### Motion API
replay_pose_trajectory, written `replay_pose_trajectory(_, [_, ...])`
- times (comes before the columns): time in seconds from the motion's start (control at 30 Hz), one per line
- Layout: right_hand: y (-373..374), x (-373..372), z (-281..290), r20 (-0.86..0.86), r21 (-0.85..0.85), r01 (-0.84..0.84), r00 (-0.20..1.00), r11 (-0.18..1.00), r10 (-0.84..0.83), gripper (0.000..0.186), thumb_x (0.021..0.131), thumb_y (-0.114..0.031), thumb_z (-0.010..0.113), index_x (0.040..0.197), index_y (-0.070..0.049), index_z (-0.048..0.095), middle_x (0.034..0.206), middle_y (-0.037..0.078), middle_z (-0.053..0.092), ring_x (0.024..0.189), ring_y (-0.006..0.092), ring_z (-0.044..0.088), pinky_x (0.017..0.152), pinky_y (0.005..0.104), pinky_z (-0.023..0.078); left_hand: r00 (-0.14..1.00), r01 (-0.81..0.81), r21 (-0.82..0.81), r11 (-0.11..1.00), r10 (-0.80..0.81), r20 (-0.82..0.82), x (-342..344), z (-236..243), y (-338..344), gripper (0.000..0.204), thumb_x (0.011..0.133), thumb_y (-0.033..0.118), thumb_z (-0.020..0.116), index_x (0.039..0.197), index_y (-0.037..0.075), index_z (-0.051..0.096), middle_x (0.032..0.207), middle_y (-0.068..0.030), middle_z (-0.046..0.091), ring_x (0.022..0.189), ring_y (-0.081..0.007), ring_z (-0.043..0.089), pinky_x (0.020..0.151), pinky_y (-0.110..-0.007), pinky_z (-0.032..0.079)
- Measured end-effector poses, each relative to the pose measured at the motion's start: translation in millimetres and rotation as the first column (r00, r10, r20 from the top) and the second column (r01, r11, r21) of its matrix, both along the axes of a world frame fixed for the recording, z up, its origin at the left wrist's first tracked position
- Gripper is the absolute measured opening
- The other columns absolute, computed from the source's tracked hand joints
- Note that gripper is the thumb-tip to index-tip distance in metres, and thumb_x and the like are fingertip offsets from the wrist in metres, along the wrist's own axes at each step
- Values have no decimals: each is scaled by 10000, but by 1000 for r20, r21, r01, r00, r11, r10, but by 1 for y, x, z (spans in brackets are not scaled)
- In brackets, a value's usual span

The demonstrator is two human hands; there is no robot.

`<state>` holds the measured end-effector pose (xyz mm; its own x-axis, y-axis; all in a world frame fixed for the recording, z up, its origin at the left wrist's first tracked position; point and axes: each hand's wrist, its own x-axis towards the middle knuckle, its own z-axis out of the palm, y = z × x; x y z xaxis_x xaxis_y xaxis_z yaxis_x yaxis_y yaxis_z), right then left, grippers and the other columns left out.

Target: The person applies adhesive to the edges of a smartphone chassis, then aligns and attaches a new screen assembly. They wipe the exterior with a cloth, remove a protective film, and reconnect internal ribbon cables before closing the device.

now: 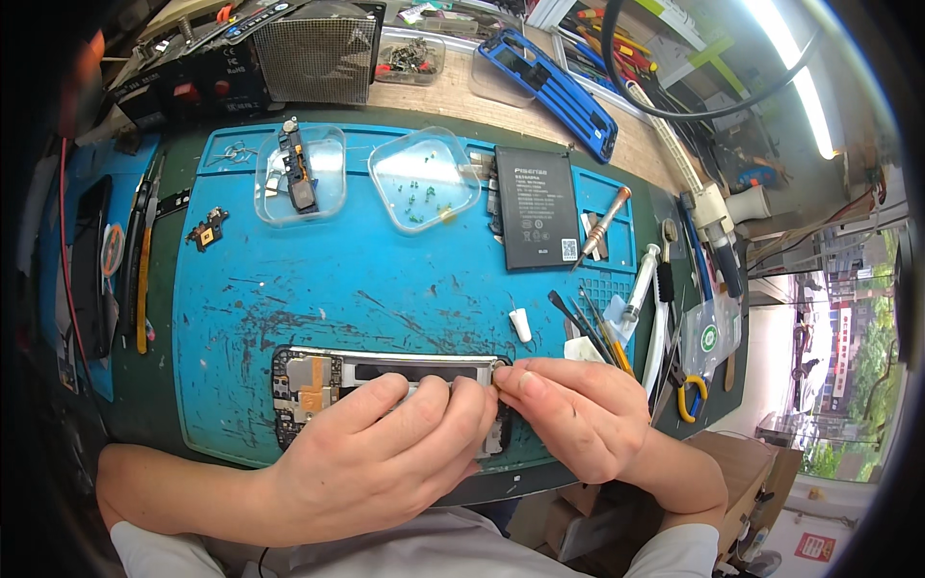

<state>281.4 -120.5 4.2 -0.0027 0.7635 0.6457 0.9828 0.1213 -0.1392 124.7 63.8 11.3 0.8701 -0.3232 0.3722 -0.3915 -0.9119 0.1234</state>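
An opened phone (310, 383) lies lengthwise near the mat's front edge, its boards and the long battery bay showing at the left. My left hand (390, 448) is closed over its middle, fingers bent together and gripping the phone, and covers much of it. At the phone's right end my right hand (578, 414) is closed in a pinch, thumb against forefinger. The fingertips of both hands nearly meet there. Whatever the right fingertips hold is too small and covered to make out.
On the blue mat (289, 289) are a black battery (536, 207), a screwdriver (605, 226), a white nozzle cap (520, 325) and a tray of small screws (424, 180). Another tray (328, 183) holds phone parts. Tweezers (576, 323), a syringe (641, 284) and pliers (690, 395) lie at right.
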Motion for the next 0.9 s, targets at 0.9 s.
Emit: replay_pose_trajectory(0.9, [2, 4, 3, -330, -113, 27, 942, 993, -63, 609, 709, 12, 828, 1285, 82, 642, 865, 53, 737, 740, 184, 692, 598, 286, 541, 999, -7, -90, 996, 4, -34, 1, 1, 0, 530, 803, 322, 713, 1189, -41, 712, 1158, -101, 634, 976, -212, 615, 796, -355, 499])
